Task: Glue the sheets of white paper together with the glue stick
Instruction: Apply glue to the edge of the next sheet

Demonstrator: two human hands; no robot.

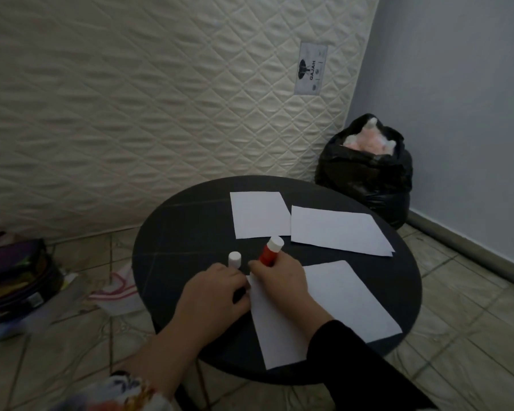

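Observation:
On a round dark table (172, 232) lie white paper sheets. One sheet (339, 307) is nearest me, a second sheet (258, 215) lies at the far side, and a slightly offset pair of sheets (336, 229) is to its right. My right hand (279, 280) grips a red glue stick (267, 256) over the near sheet's top left corner, its white end pointing up and away; its lower end is hidden by my fingers. A small white cap (234, 258) stands upright on the table just beyond my left hand (217, 289), which rests at the near sheet's left edge.
A quilted mattress (131, 99) leans upright behind the table. A full black rubbish bag (365, 173) sits in the corner to the right. On the tiled floor to the left are a dark bag (12, 277) and a white cloth (116, 292).

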